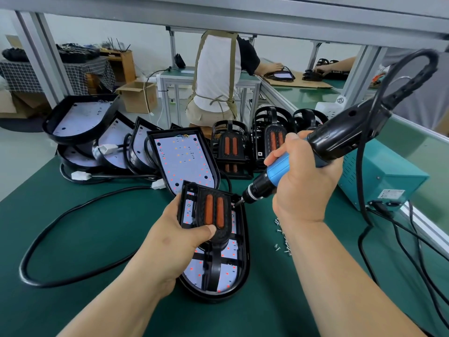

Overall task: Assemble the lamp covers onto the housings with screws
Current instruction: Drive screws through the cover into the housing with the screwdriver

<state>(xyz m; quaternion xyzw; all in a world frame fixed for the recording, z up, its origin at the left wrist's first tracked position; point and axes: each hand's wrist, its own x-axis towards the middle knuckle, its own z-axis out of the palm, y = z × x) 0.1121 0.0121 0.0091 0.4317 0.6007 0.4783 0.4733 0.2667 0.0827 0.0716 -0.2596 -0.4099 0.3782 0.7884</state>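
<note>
Hands working on the green tabletop [73, 239]: left hand [179, 229] is pinching the stiff, light-looking lamp cover [209, 212] onto its housing [240, 263]; right hand [301, 183] is gripping an electric screwdriver [274, 171], driving an edge screw.

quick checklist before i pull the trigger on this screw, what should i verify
1. Cover seated on the housing: cannot tell; its far end looks raised.
2. Left hand steadying the cover: ok, thumb pressed on its near end.
3. Driver bit at the cover's right corner: ok, tip is there.
4. Screw on the bit and in the hole: cannot tell, too small to see.
5. Right hand gripping the electric screwdriver: ok, though it is held tilted, not upright.
6. Spare screws within reach: ok, scattered on the mat beside the right wrist.
</note>
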